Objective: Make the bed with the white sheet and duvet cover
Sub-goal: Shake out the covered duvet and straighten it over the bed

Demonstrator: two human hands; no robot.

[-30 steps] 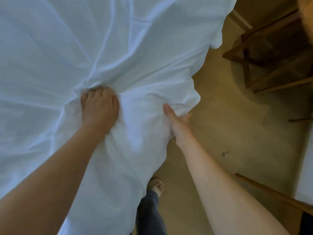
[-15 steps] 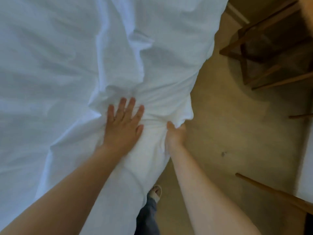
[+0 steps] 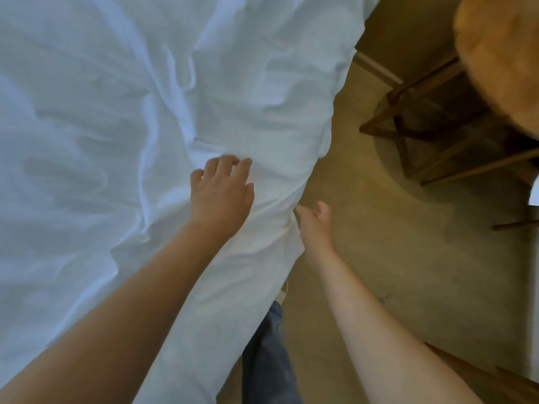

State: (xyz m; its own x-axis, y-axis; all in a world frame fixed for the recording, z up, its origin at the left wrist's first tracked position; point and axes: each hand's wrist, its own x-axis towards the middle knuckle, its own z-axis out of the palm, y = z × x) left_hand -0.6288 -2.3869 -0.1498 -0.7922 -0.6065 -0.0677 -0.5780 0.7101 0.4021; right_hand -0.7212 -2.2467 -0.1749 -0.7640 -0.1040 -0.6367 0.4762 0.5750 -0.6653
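**White bedding** (image 3: 116, 141), one spread: covers the bed across to its right edge, creased in long ridges, the right side hanging toward the floor. Sheet or duvet cover, cannot tell. Judged mid-smoothing.

**Floor** (image 3: 379, 252), one: tan carpet along the bed's right edge.

**Wooden chair frame** (image 3: 423, 135), one: well apart from the bed.

**Trouser leg** (image 3: 265, 360), one: blue, at the bed's right edge, where the person stands to reach.

**Hands**, two.
- **Left hand** (image 3: 221, 193): over the bedding near the right edge, fingers loosely bent and slightly apart, placed to press creases flat.
- **Right hand** (image 3: 315, 225): just beside the hanging edge, thumb and forefinger apart, pinching nothing visible. Likely placed to catch that edge.
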